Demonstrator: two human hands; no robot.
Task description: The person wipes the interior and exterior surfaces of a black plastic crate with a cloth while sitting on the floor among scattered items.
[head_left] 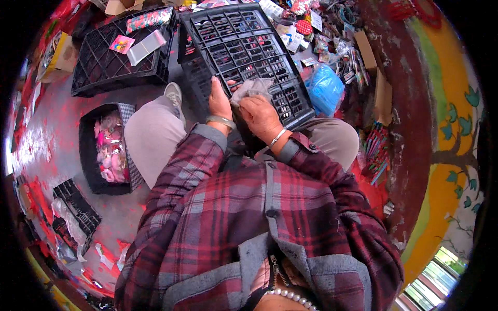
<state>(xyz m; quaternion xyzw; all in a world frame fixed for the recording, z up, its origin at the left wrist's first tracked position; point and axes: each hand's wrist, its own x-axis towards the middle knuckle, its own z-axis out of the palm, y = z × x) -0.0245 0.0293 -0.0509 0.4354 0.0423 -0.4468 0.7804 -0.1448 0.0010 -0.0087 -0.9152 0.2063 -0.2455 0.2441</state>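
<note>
A black plastic crate (286, 65) with a slotted face leans tilted in front of me, between my knees. My left hand (220, 103) is closed around its near left edge, thumb up, with some fingers partly hidden by the crate. In my right hand (262, 118) is a crumpled grey cloth (251, 89), pinched and pressed against the slotted face close to the left hand. The cloth covers part of the slots there.
Left of the crate, an upturned black crate (98, 67) bears small packets. A dark box (91, 160) of pink packaged items stands by my left knee. To the right lie a blue plastic bag (326, 90), heaped small packages, cardboard pieces (383, 96) and a painted wall (448, 103).
</note>
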